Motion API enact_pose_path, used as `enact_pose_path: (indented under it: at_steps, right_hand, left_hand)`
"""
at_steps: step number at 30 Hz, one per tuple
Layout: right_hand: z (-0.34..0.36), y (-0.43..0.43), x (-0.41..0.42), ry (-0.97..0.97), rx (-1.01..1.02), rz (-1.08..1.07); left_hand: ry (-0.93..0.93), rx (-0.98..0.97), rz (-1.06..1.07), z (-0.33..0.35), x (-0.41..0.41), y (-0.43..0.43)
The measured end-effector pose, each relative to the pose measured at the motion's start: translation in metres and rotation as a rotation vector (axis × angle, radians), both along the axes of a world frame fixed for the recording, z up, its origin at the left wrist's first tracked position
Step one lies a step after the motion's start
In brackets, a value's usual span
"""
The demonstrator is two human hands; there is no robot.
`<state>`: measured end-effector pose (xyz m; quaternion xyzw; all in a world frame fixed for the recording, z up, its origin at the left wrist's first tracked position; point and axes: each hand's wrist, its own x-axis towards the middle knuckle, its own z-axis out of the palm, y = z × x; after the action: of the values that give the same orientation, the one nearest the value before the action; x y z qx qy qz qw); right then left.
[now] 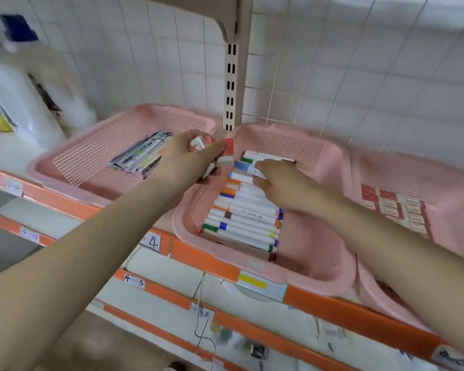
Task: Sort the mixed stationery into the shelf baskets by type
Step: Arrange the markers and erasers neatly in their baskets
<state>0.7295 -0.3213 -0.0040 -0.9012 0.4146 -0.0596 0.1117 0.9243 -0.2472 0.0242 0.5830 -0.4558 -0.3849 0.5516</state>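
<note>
Three pink mesh baskets stand side by side on the shelf. The middle basket (311, 253) holds a row of white markers (244, 218) with coloured caps. My left hand (182, 162) hovers over its far left corner and grips a bunch of small erasers (212, 153), white and red. My right hand (279, 186) lies over the markers, its fingers curled round a white marker with a blue band (248, 167). The left basket (73, 162) contains packaged pens (141, 155). The right basket (413, 167) holds red-and-white erasers (397, 207).
A beige shelf upright (232, 84) rises behind the baskets against the white tiled wall. Large white bottles (19, 103) stand at the far left. Orange shelf edges (204, 261) with paper labels run below, with lower shelves beneath.
</note>
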Motion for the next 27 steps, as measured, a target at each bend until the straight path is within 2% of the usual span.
enact_pose_path:
  at_steps: [3, 5, 16, 27]
  right_hand:
    - [-0.007, -0.001, 0.010, 0.042, 0.038, -0.017]
    - [-0.008, -0.003, 0.014, 0.026, 0.049, -0.052]
    - [-0.013, 0.001, 0.020, 0.020, 0.032, -0.195]
    - [-0.003, 0.006, 0.017, -0.063, 0.000, -0.178]
  left_hand:
    - [-0.241, -0.098, -0.009, -0.001, 0.010, -0.013]
    - [-0.288, -0.120, -0.058, -0.001, 0.016, -0.023]
    - [-0.290, -0.090, -0.219, -0.020, 0.034, -0.052]
    - [-0.308, -0.055, -0.313, -0.014, 0.031, -0.067]
